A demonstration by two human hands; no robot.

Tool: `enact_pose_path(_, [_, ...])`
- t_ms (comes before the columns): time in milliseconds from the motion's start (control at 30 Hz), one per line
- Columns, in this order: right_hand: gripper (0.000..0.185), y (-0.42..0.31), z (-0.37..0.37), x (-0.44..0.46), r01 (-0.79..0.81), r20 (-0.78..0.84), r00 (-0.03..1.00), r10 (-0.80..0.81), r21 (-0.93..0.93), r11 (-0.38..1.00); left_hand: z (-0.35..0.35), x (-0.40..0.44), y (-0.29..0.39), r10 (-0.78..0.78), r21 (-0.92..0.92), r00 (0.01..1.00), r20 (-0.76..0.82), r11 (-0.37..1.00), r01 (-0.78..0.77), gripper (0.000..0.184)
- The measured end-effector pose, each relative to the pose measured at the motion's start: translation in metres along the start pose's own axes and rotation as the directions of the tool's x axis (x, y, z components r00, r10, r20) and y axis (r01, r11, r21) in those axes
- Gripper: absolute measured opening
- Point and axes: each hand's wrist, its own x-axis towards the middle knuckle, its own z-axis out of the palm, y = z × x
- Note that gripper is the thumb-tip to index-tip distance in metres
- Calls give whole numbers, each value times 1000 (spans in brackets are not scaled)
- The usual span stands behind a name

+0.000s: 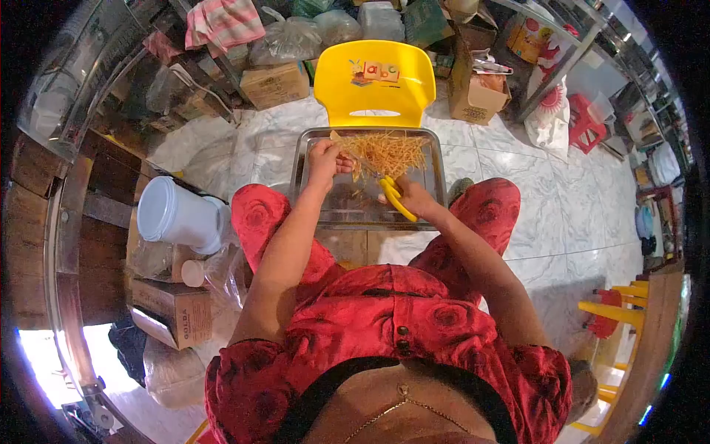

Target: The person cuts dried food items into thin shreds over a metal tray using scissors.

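A rectangular metal tray (342,212) lies between my knees, with a heap of thin, tan, straw-like dried strands (392,150) over its far part. My left hand (325,163) is at the heap's left side, its fingers pinched on a pale dried strip (337,138). Around the yellow handles of a pair of scissors (397,198) my right hand (416,200) is closed. The blades point up and left toward the strands and are partly hidden among them. Small tan bits are scattered on the tray below the heap.
Just beyond the tray stands a yellow chair (375,78). To the left are a white bucket (171,214) and a cardboard box (177,311). More boxes (275,85) and plastic bags line the far side. A red stool (588,122) sits at the far right on the marbled floor.
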Motion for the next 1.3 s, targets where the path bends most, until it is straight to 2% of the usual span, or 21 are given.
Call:
enact_pose_path(67, [58,5,2,1,35,36,999,-39,95,995,-2,2,1,-99,62,994,48,993,96,23])
enact_pose_path(200, [55,4,5,0,101,56,992,-111,154,983,-1,1,4,-77,102,995,65,992,70,13])
enact_pose_path(267, [52,1,0,0,11,175,983,-55,243,970,4,1,6,-37,76,990,137,997,27,12])
enact_pose_path(400, [50,11,7,5,-33,222,974,-41,319,947,12,-8,18,-17,38,995,97,999,13,11])
enact_pose_path(467, [52,10,9,4,-82,234,971,-43,501,862,12,-13,29,-51,-28,993,104,998,55,11])
enact_pose_path(500, [52,9,7,5,-83,234,971,-43,501,862,9,-9,26,-52,-28,993,104,998,55,11])
enact_pose_path(567, [49,5,0,5,-200,263,964,50,585,786,4,0,19,22,-99,997,76,995,-14,12])
enact_pose_path(700, [47,-9,-8,-4,-167,272,962,1,590,790,7,-5,23,33,-69,996,82,997,-27,12])
enact_pose_path(767, [45,-7,-3,-4,-150,296,955,-11,515,844,9,-6,22,59,-86,991,124,995,-48,12])
enact_pose_path(900, [43,-8,3,-3,-115,284,957,-63,570,814,9,-4,19,57,-107,990,127,993,-44,12])
enact_pose_path(1100, [42,-4,6,1,-139,302,951,-59,592,794,14,-6,17,71,-5,991,114,997,-71,12])
enact_pose_path(1200, [41,-1,8,3,-138,264,964,-42,627,767,15,-4,12,68,-46,989,134,997,-63,12])
enact_pose_path(1300, [41,-7,7,0,-61,209,974,-89,618,784,14,-2,9,78,-38,987,142,997,-73,12])
